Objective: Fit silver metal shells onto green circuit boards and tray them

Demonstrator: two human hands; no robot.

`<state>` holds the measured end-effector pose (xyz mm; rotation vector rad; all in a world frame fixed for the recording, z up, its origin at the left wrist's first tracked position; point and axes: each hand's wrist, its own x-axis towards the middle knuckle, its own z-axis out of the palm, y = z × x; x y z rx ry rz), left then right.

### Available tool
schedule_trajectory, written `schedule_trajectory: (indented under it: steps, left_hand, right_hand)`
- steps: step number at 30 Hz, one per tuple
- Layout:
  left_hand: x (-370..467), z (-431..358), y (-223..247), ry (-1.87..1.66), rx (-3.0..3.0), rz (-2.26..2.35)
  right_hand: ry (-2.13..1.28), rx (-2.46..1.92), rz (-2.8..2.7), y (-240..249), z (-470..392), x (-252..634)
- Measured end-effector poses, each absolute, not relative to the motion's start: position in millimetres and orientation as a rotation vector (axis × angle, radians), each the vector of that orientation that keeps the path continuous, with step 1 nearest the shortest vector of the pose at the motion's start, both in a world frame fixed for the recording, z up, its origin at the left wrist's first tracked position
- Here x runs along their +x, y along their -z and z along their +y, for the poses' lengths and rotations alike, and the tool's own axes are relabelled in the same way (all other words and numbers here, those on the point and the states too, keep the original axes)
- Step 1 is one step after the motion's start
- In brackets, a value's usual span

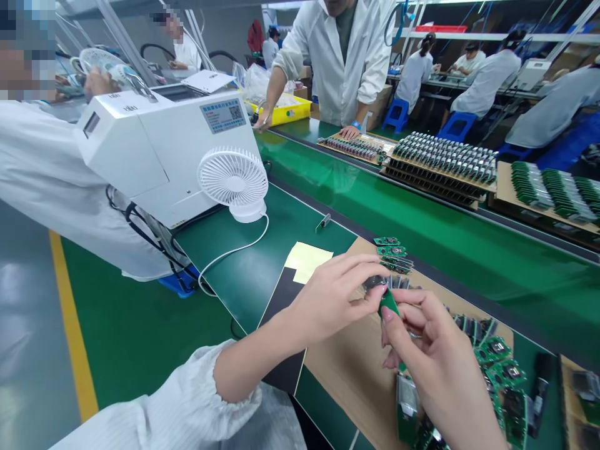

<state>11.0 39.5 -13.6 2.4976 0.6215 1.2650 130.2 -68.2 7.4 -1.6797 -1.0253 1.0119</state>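
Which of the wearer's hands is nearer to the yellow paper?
Left. In the picture, the left hand is just right of the yellow paper; the right hand is farther right, beyond the left hand, at the green circuit board.

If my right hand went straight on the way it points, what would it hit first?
Past the green circuit board it holds, your right hand would probably meet your left hand first; depth is unclear.

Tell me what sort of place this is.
Probably an electronics assembly workshop: circuit boards stand in packed rows, workers in white coats sit on blue stools, and the left hand and right hand hold a small green circuit board.
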Motion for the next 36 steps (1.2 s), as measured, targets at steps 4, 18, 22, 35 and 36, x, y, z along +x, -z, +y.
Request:
schedule_trajectory:
  steps: [4, 18, 22, 35, 36]
  left_hand:
    - [15.3, 39.2, 13.9, -1.319, 2.497, 0.633]
    - [5.6, 32.8, 7.0, -1.201, 2.311, 0.516]
    - [3.5, 28.3, 5.8, -1.082, 2.064, 0.521]
    - [17.0, 11.4, 5.7, -0.872, 0.894, 0.431]
    - [17.3, 11.1, 5.6, -0.874, 0.882, 0.426]
  right_hand:
    - [-0.833, -1.812, -1.08, -8.5, -70.5, 128.7]
    - [-1.093, -1.386, -0.749, -9.1, -66.1, 139.8]
    - [-1.095, -1.372, -0.726, -8.2, -66.9, 140.5]
    - [-1.104, -1.331, -0.92, -5.7, -64.8, 139.3]
    - [-1.099, -1.334, -0.947, -4.6, -65.2, 141.0]
